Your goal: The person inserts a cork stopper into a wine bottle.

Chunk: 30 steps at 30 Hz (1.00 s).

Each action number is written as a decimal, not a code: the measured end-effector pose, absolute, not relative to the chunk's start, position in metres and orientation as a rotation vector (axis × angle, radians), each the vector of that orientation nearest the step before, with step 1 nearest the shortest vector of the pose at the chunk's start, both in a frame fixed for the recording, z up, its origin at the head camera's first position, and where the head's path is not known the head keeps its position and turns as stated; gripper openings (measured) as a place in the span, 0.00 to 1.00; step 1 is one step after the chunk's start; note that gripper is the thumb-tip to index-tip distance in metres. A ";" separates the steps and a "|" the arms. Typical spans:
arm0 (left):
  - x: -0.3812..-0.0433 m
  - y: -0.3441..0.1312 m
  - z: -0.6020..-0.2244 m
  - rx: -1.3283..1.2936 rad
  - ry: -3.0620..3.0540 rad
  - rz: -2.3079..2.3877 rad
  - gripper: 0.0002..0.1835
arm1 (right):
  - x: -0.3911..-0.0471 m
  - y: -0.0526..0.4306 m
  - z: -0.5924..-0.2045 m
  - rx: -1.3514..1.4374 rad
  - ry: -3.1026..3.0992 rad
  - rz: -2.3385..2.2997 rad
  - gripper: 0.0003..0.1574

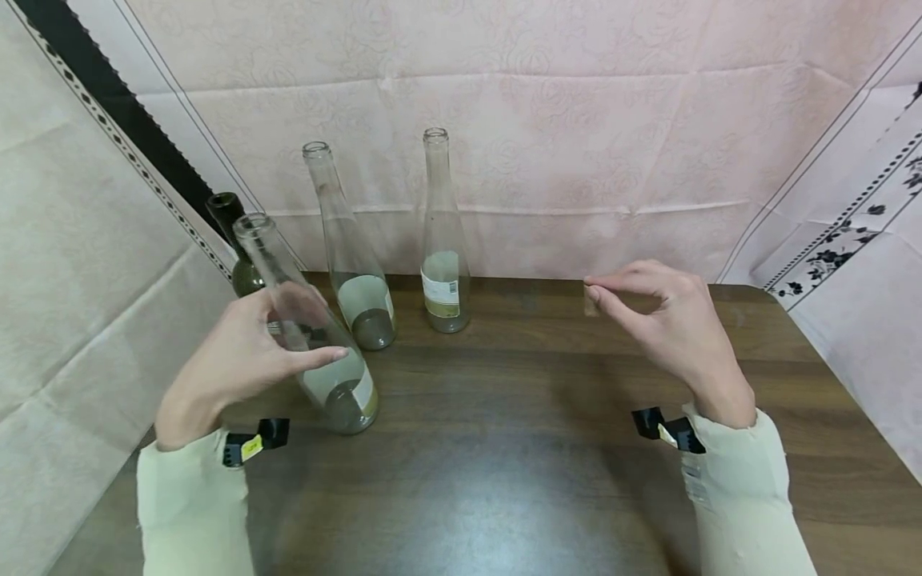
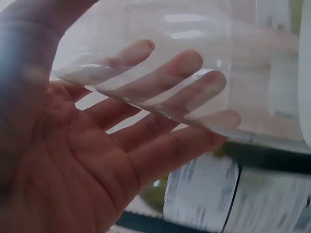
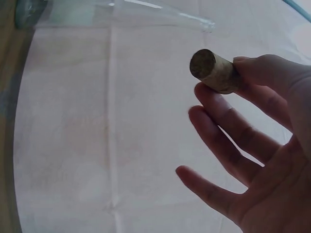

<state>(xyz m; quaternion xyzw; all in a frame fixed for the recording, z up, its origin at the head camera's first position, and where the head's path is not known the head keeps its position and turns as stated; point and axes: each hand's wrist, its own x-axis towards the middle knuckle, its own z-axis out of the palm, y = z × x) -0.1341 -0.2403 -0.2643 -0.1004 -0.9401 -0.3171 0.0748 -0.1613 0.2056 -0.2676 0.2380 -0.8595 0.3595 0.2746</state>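
Note:
My left hand [image 1: 245, 344] is round a clear glass bottle [image 1: 353, 384], thumb on the near side and fingers behind. Through the glass in the left wrist view, the fingers [image 2: 180, 68] show spread along its far side. This bottle leans in the head view; whether its base touches the table I cannot tell. On the right, my right hand [image 1: 666, 312] pinches a cork [image 1: 591, 301] between thumb and fingertips, above the table. The right wrist view shows the cork [image 3: 214, 70] end-on, its other fingers spread loosely below.
Two more clear bottles stand toward the back, one left [image 1: 367, 300] and one near the middle [image 1: 442, 272]. A dark green bottle [image 1: 246, 276] is partly hidden behind my left hand. A patterned cloth [image 1: 547, 160] hangs behind the brown wooden table [image 1: 504, 432].

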 end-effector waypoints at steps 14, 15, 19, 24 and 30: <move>-0.150 -0.185 -0.267 -0.485 -2.852 -1.071 0.27 | -0.148 0.186 -0.250 0.655 -2.058 1.127 0.12; -0.151 -0.182 -0.267 -0.499 -2.846 -1.075 0.26 | -0.147 0.185 -0.249 0.657 -2.035 1.148 0.12; -0.154 -0.168 -0.268 -0.585 -2.802 -1.074 0.25 | -0.144 0.178 -0.243 0.655 -1.977 1.202 0.11; -0.156 -0.148 -0.269 -0.691 -2.754 -1.105 0.23 | -0.143 0.169 -0.239 0.656 -1.947 1.239 0.14; -0.160 -0.122 -0.271 -0.800 -2.734 -1.230 0.24 | -0.138 0.156 -0.232 0.668 -1.843 1.334 0.13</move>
